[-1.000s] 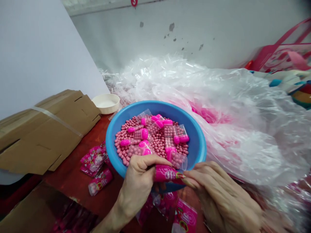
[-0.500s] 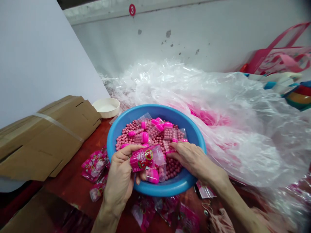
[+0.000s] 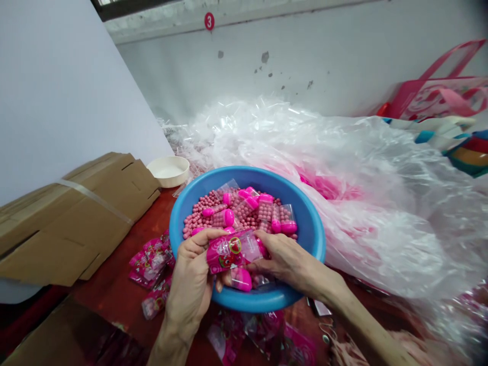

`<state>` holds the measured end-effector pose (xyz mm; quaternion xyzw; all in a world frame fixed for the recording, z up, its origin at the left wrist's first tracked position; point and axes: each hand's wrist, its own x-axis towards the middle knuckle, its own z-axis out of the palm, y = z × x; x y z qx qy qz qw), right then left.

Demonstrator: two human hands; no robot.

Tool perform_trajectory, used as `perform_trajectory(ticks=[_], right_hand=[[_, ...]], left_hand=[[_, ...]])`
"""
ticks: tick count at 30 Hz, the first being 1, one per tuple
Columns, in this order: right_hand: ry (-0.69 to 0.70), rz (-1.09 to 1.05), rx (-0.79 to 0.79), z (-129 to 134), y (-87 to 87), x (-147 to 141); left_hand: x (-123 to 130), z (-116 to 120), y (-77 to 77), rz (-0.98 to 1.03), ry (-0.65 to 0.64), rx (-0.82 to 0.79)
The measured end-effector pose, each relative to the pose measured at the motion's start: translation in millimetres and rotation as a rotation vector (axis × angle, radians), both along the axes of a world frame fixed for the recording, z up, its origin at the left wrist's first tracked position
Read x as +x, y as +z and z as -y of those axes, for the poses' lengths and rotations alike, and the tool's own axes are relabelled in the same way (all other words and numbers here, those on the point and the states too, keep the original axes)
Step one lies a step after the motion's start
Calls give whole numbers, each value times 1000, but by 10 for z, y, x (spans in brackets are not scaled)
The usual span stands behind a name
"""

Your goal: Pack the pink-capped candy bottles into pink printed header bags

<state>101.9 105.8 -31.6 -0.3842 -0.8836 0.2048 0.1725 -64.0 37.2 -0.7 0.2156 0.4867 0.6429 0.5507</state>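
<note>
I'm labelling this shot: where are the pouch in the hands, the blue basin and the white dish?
Pouch [image 3: 225, 252], head view, on its printed front.
Blue basin [image 3: 255, 303], head view, on its near rim.
White dish [image 3: 170, 180], head view, on its outer wall.

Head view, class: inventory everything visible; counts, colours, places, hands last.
Basin: one, blue, centre
Balls: many, dull pink, in basin
Capped containers: several, clear and pink, in basin
Printed pouch: one, pink, between hands
Other pouches: several, pink, left and front of basin
Table: one, red-brown, underneath
Flattened cardboard: stack, brown, left
Dish: one, cream, behind-left of basin
Plastic sheeting: heap, mostly clear, behind and right
Bag: one, pink, far right
Striped item: one, multicoloured, far right
Panel: one, white, upper left
Wall: one, pale grey, behind
Sign: one, red, on wall
Left hand: one, pinching pouch's left end
Right hand: one, holding pink item, pouch's right end
</note>
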Motion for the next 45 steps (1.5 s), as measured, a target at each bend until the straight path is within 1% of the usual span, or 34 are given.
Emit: perform_trajectory(ticks=[3, 5, 7, 9, 11, 12, 14, 17, 20, 23, 26, 29, 31, 32, 33, 34, 36, 37, 38, 39, 40, 43, 45], right_hand=[[-77, -113, -145, -23, -19, 7], [-140, -220, -237, -11, 25, 19], [-194, -338, -312, 37, 116, 50], [-229, -492, -429, 112, 234, 110], [-236, -641, -577, 191, 347, 182], [-237, -679, -611, 228, 395, 214], [-238, -661, -591, 295, 465, 255], [-238, -619, -540, 388, 507, 251], [-242, -668, -580, 470, 497, 207], [-257, -731, -688, 509, 468, 175], [-249, -728, -816, 493, 448, 181], [-198, -706, -942, 471, 455, 225], [-132, -673, -1039, 482, 472, 265], [-128, -650, -1079, 498, 480, 285], [-164, -627, -1098, 520, 485, 305], [-230, -609, -1082, 545, 485, 324], [-405, -580, -981, 592, 474, 355], [-466, -571, -918, 608, 464, 366], [-485, -564, -875, 617, 455, 373], [-476, -560, -865, 620, 447, 377], [-456, -563, -891, 617, 442, 377], [-387, -620, -1041, 601, 435, 362], [-360, -674, -1110, 606, 419, 351]], left_hand=[[2, -1, 2, 4, 21, 5], [8, -5, 1, 4, 39, 11], [16, -9, 0, 0, 53, 13], [28, -9, 1, -4, 61, 13], [42, -4, 0, -15, 68, 12], [48, -1, -2, -28, 71, 13], [58, 7, -17, -56, 72, 22], [62, 20, -64, -121, 61, 43], [56, 43, -124, -195, 38, 60], [49, 77, -167, -247, 10, 78], [46, 107, -173, -311, -29, 92], [45, 118, -149, -387, -79, 115], [42, 118, -130, -407, -121, 113], [39, 116, -123, -412, -142, 109], [36, 115, -118, -420, -165, 102], [32, 113, -115, -431, -178, 104], [23, 111, -115, -451, -203, 126], [18, 110, -118, -454, -219, 137], [15, 109, -120, -453, -237, 149], [11, 107, -123, -449, -256, 160], [8, 106, -124, -445, -274, 171], [1, 97, -125, -427, -322, 184], [-1, 88, -126, -408, -349, 168]])
